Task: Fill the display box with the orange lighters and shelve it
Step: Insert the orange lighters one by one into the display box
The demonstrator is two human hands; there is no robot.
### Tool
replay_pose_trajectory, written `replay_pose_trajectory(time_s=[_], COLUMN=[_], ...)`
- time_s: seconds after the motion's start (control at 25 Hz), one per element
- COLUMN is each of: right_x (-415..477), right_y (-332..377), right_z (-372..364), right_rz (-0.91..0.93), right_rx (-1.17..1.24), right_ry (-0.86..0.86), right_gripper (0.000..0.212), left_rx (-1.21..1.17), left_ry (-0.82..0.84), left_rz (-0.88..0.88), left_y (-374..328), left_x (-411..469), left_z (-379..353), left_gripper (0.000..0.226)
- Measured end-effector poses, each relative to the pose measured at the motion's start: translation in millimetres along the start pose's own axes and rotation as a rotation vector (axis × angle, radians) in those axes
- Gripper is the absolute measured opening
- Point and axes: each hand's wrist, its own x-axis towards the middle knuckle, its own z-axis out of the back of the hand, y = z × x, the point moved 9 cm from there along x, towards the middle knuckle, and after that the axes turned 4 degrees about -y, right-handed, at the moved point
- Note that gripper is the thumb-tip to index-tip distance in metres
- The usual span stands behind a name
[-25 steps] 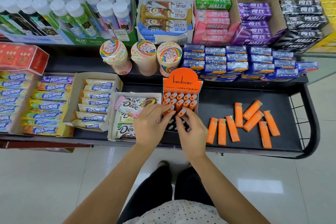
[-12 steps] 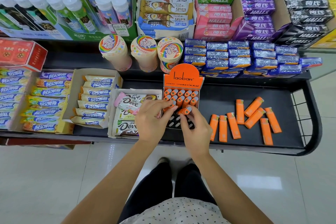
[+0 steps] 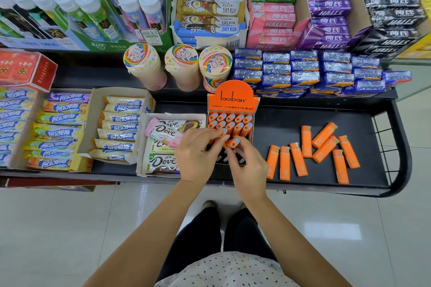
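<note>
The orange "laoban" display box [image 3: 233,96] stands on the black shelf [image 3: 291,121]. Its two back rows hold upright orange lighters [image 3: 229,121], and a third row is partly filled. The dark front slots [image 3: 222,158] are empty. My right hand [image 3: 248,166] pinches one orange lighter [image 3: 233,142], tilted over the front slots. My left hand [image 3: 198,156] comes from the left. Its fingertips close on that lighter's near end, beside the third row. Several loose orange lighters [image 3: 312,151] lie flat on the shelf to the right.
A Dove chocolate tray [image 3: 163,147] touches the box on its left, and candy trays [image 3: 116,128] lie further left. Three round Skittles tubs [image 3: 184,65] and blue packets [image 3: 303,72] stand behind. A wire rail [image 3: 394,147] closes the shelf's right end.
Both hands have stayed at the box's front rows. The held lighter has shifted only slightly between the fingertips. The loose lighters have not moved.
</note>
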Motion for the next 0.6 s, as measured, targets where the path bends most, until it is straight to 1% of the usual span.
replay_pose_trajectory(time_s=[0.12, 0.2, 0.4, 0.52, 0.6], right_x=[2.7, 4.0, 5.4, 5.6, 5.2], right_y=[-3.4, -2.8, 6.6, 16.2, 19.4], right_z=[0.7, 0.1, -1.6, 0.4, 2.2], right_rz=[-0.014, -0.002, 0.037, 0.137, 0.218], right_rx=[-0.01, -0.045, -0.145, -0.179, -0.201], right_ry=[-0.025, -0.017, -0.04, -0.079, -0.104], right_gripper=[0.029, 0.025, 0.034, 0.031, 0.029], left_rx=[-0.004, 0.011, 0.112, 0.107, 0.073], left_ry=[-0.022, -0.037, -0.052, -0.051, -0.033], left_rz=[-0.001, -0.032, -0.217, -0.242, -0.225], left_y=[0.6, 0.8, -6.3, -6.9, -5.3], left_x=[-0.6, -0.6, 0.7, 0.7, -0.9], left_z=[0.7, 1.8, 0.0, -0.4, -0.6], left_gripper=[0.014, 0.013, 0.008, 0.007, 0.008])
